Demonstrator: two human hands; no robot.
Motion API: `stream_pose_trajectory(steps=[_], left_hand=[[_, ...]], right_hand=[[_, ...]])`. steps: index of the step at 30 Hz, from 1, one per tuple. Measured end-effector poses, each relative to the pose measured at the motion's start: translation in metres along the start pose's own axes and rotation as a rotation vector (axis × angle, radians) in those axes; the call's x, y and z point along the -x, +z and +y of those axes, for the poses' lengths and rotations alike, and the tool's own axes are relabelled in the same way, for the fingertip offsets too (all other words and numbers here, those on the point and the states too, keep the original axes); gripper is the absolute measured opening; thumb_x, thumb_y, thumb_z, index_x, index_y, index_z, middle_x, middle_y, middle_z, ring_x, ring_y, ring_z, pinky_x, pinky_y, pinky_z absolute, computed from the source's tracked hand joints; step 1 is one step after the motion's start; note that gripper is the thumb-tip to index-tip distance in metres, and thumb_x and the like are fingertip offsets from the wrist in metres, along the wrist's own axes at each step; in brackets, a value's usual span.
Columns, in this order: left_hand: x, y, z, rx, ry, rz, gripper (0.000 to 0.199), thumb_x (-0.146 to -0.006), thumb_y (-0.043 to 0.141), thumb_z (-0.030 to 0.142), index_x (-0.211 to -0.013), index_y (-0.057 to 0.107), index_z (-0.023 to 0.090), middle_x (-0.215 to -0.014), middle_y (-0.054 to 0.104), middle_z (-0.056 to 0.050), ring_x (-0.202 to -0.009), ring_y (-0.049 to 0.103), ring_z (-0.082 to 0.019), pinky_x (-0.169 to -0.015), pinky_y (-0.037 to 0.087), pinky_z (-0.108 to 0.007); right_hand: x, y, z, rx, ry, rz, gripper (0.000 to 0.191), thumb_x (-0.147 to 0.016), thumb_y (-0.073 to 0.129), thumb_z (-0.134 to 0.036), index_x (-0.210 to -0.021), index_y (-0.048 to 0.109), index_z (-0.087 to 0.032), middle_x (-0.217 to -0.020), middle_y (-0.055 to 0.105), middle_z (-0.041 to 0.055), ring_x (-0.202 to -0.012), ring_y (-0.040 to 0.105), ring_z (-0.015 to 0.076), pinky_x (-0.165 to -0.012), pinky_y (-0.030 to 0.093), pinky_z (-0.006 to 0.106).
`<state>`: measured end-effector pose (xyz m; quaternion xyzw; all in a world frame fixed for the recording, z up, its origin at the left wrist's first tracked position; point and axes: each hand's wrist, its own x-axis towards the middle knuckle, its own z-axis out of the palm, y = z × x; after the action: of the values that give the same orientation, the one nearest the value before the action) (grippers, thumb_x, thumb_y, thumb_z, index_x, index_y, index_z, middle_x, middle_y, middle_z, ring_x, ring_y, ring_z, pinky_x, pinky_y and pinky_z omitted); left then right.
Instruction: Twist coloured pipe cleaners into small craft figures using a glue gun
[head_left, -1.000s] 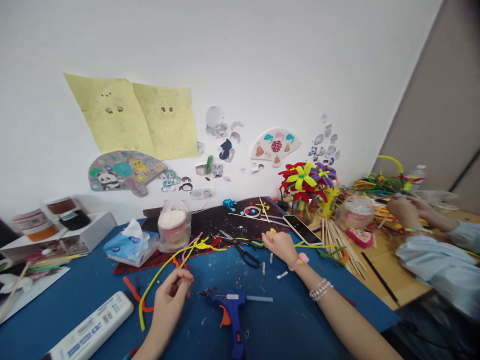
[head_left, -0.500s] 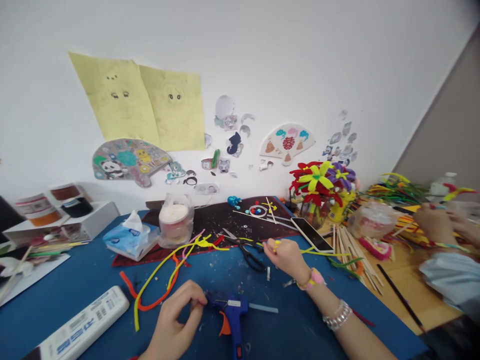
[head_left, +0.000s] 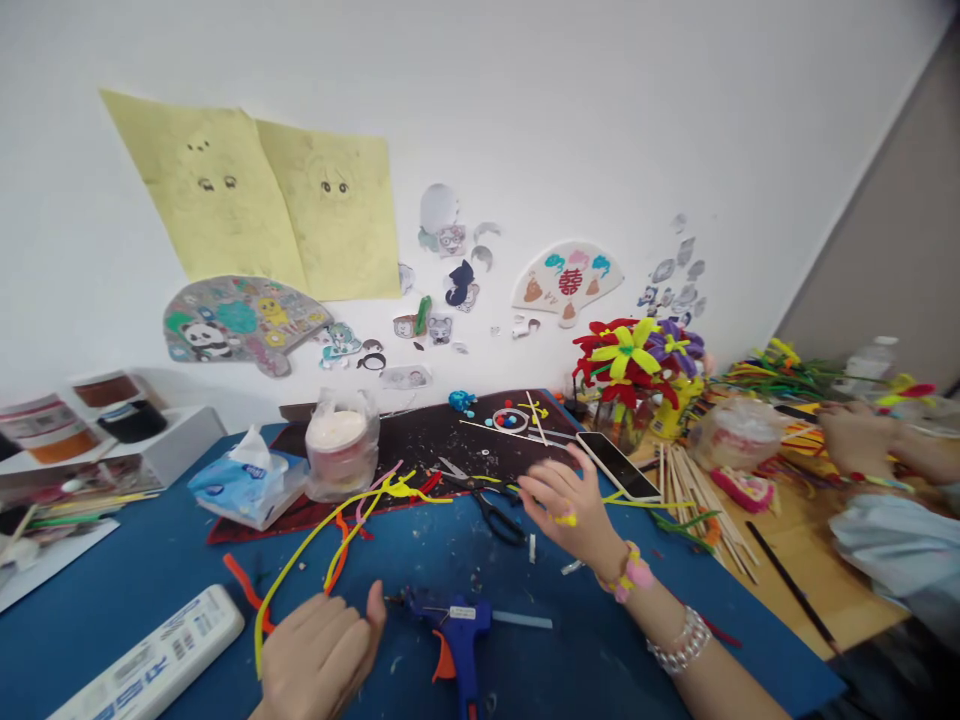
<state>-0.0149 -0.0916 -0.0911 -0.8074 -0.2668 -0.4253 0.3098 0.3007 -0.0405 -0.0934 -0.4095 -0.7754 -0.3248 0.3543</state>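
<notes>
Left hand (head_left: 319,655), grip released, lies just beside the nozzle of the glue gun (head_left: 459,630): burn risk if heated; right hand (head_left: 566,505) grip stands open, a yellow scrap (head_left: 566,519) at its fingers.

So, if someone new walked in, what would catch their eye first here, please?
The bouquet of red, yellow and purple pipe-cleaner flowers stands out most, at the back against the white wall. Two big yellow paper sheets hang high on the wall at upper left. Down on the blue mat, the blue glue gun lies between the left hand and the right hand.
</notes>
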Motion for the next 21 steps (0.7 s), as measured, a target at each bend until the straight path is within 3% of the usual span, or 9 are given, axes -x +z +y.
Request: stream_pose_trajectory(steps=[3, 6, 9, 12, 13, 14, 16, 18, 21], left_hand=[[0.0, 0.0, -0.005, -0.098, -0.064, 0.008, 0.021, -0.068, 0.069, 0.01, -0.059, 0.055, 0.022, -0.057, 0.056, 0.002, -0.058, 0.051, -0.014, -0.079, 0.046, -0.037], [0.001, -0.003, -0.009, -0.081, -0.046, -0.033, 0.018, -0.069, 0.066, 0.009, -0.061, 0.056, 0.022, -0.059, 0.057, 0.001, -0.062, 0.054, -0.015, -0.084, 0.045, -0.04], [-0.001, -0.012, -0.009, 0.003, 0.052, -0.028, 0.03, -0.067, 0.063, 0.006, -0.048, 0.044, 0.019, -0.047, 0.043, 0.004, -0.053, 0.046, -0.012, -0.072, 0.048, -0.03], [-0.007, -0.017, -0.007, -0.062, -0.129, -0.033, 0.005, -0.069, 0.061, 0.017, -0.073, 0.062, 0.02, -0.079, 0.061, -0.006, -0.088, 0.056, -0.024, -0.089, 0.042, -0.049], [-0.008, -0.016, -0.008, -0.104, -0.192, -0.079, 0.016, -0.072, 0.059, 0.02, -0.086, 0.064, 0.02, -0.094, 0.062, -0.01, -0.099, 0.054, -0.029, -0.094, 0.035, -0.056], [-0.007, -0.015, -0.011, -0.126, -0.202, -0.135, 0.019, -0.074, 0.055, 0.02, -0.092, 0.064, 0.02, -0.099, 0.061, -0.011, -0.102, 0.053, -0.029, -0.095, 0.033, -0.057], [-0.001, -0.01, -0.02, -0.102, -0.01, -0.186, 0.02, -0.08, 0.044, 0.011, -0.076, 0.062, 0.018, -0.076, 0.061, -0.006, -0.08, 0.058, -0.019, -0.085, 0.043, -0.041], [0.008, -0.004, -0.031, -0.156, 0.012, -0.178, 0.032, -0.084, 0.041, 0.01, -0.055, 0.052, 0.017, -0.053, 0.049, -0.001, -0.053, 0.048, -0.013, -0.061, 0.042, -0.027], [0.013, 0.005, -0.045, -0.251, -0.052, -0.261, 0.03, -0.084, 0.04, 0.009, -0.059, 0.056, 0.017, -0.057, 0.052, -0.002, -0.055, 0.05, -0.015, -0.057, 0.04, -0.027]], right_hand=[[0.0, 0.001, -0.003, 0.031, -0.044, -0.012, 0.017, -0.081, 0.058, -0.02, -0.098, 0.057, -0.025, -0.104, 0.057, 0.0061, -0.099, 0.053, 0.0218, -0.093, 0.034, 0.051], [0.006, 0.003, -0.006, 0.081, -0.156, 0.095, 0.013, -0.08, 0.055, -0.008, -0.073, 0.055, -0.019, -0.063, 0.051, -0.0021, -0.062, 0.048, 0.0116, -0.067, 0.041, 0.029], [0.011, 0.003, -0.009, 0.098, -0.243, 0.121, 0.026, -0.08, 0.05, -0.001, -0.061, 0.049, -0.018, -0.048, 0.039, -0.0049, -0.047, 0.035, 0.0101, -0.05, 0.029, 0.027], [0.005, 0.001, -0.014, 0.025, -0.181, 0.026, 0.019, -0.082, 0.047, -0.006, -0.074, 0.059, -0.018, -0.066, 0.056, 0.001, -0.063, 0.049, 0.0123, -0.061, 0.037, 0.027], [0.002, 0.001, -0.016, 0.012, -0.157, -0.014, 0.019, -0.083, 0.047, -0.008, -0.086, 0.062, -0.019, -0.082, 0.061, 0.0044, -0.075, 0.053, 0.0149, -0.07, 0.04, 0.03], [-0.001, 0.002, -0.017, 0.01, -0.141, -0.054, 0.026, -0.083, 0.046, -0.009, -0.099, 0.061, -0.021, -0.098, 0.061, 0.0074, -0.088, 0.054, 0.0182, -0.079, 0.04, 0.036], [-0.003, 0.007, -0.018, 0.007, -0.165, -0.106, 0.036, -0.084, 0.042, -0.007, -0.112, 0.058, -0.023, -0.11, 0.058, 0.0097, -0.099, 0.053, 0.0213, -0.09, 0.036, 0.045], [-0.001, 0.013, -0.017, -0.015, -0.209, -0.111, 0.032, -0.085, 0.04, -0.005, -0.101, 0.064, -0.02, -0.085, 0.062, 0.0063, -0.083, 0.056, 0.0169, -0.091, 0.038, 0.041], [0.003, 0.019, -0.015, -0.009, -0.196, -0.114, 0.032, -0.085, 0.039, -0.003, -0.091, 0.067, -0.017, -0.058, 0.055, 0.0017, -0.065, 0.053, 0.0135, -0.086, 0.041, 0.032]])
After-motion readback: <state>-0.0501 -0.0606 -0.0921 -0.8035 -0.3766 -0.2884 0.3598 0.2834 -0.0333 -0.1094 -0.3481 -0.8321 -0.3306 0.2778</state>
